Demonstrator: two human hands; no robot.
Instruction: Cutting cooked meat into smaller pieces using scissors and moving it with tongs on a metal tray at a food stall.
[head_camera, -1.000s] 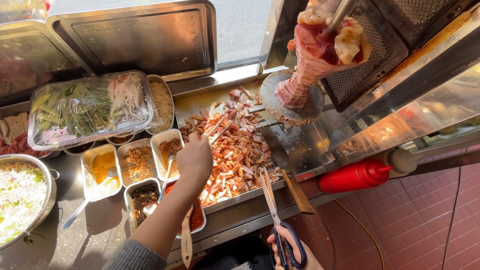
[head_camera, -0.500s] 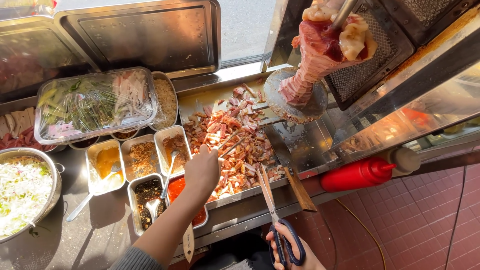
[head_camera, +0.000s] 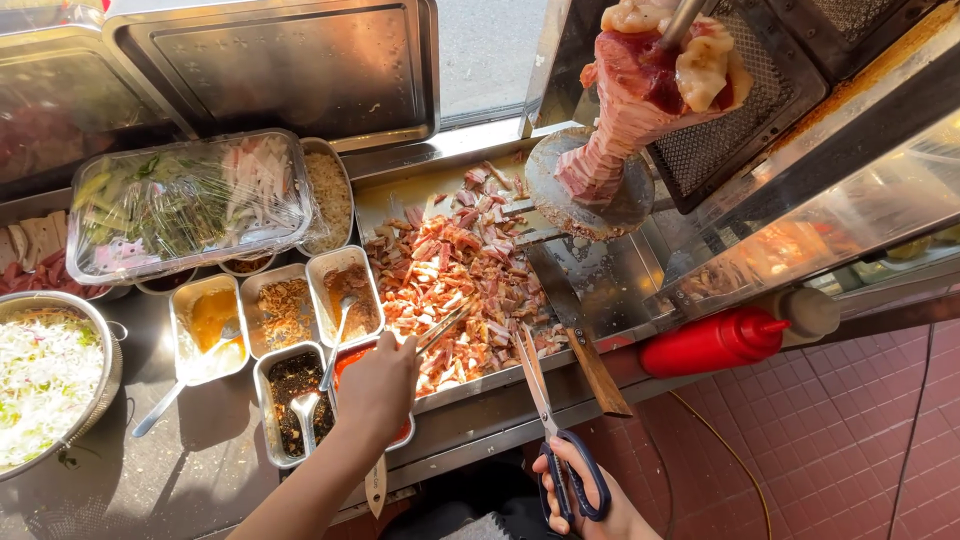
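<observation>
The left hand (head_camera: 378, 385) has slid back, fingers pinching metal tongs (head_camera: 447, 324) over chopped meat (head_camera: 455, 275); right hand (head_camera: 590, 500) grips blue-handled scissors (head_camera: 550, 420).

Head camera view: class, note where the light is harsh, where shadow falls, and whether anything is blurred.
Head view: hard sunlight on the chopped meat; glare on the plastic-wrapped tray and glass panel; left hand with tongs casts shadow over the sauce tubs; right hand holds scissors; focus sharp.
</observation>
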